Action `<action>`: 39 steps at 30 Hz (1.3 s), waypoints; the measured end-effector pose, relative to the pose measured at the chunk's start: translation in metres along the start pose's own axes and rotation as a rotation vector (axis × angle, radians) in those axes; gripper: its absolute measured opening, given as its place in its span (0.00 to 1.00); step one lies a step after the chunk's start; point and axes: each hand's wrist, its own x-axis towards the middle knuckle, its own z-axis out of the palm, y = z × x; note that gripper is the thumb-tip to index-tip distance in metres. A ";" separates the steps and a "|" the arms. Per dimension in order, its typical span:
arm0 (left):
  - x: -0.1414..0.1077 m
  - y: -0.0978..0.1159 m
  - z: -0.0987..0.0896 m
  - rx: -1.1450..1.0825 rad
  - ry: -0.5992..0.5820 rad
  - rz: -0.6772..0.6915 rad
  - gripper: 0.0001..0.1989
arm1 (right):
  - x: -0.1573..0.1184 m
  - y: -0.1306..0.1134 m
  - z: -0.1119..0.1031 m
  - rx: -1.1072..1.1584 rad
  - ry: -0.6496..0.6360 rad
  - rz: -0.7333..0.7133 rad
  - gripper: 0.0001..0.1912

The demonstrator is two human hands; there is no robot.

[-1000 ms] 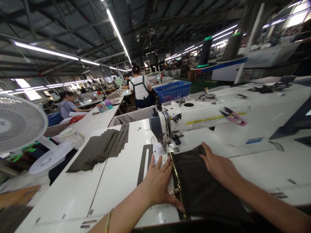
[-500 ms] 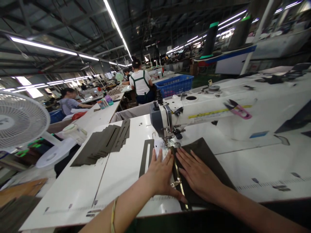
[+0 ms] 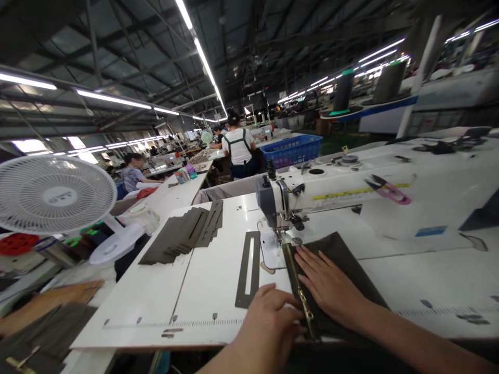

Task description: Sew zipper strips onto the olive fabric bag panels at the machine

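Dark fabric [image 3: 341, 252] on worktop [image 3: 216, 285], beside sewing machine [image 3: 268, 202]. Your right hand [image 3: 331, 285] lies flat, fingers slightly spread, likely steadying it; left hand [image 3: 275, 317] curls by zipper [image 3: 302, 297], pinch unclear.

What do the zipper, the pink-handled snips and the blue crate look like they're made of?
Zipper: probably metal, brass-coloured, going by its golden shine.
Snips: dark blades, likely metal; smooth pink handle, perhaps plastic or coated metal.
Crate: most likely moulded plastic, given its even blue colour and openwork sides.
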 end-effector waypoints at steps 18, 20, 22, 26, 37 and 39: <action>-0.049 -0.062 -0.008 0.377 -0.121 -0.099 0.29 | 0.017 0.001 -0.007 0.076 0.025 -0.096 0.24; -0.050 -0.061 -0.004 0.422 -0.133 -0.091 0.29 | 0.016 0.002 -0.005 0.100 0.038 -0.083 0.23; -0.051 -0.060 0.003 0.469 -0.151 -0.100 0.29 | 0.015 0.003 -0.005 0.124 0.061 -0.088 0.22; -0.060 -0.053 0.018 0.467 -0.134 -0.085 0.33 | 0.010 0.005 -0.007 0.178 0.027 -0.141 0.21; -0.040 -0.022 -0.010 0.277 0.076 -0.124 0.25 | 0.011 -0.003 -0.029 0.192 -0.117 -0.082 0.23; -0.029 -0.032 -0.011 0.291 0.143 -0.103 0.21 | 0.015 -0.005 -0.034 0.187 -0.123 -0.069 0.22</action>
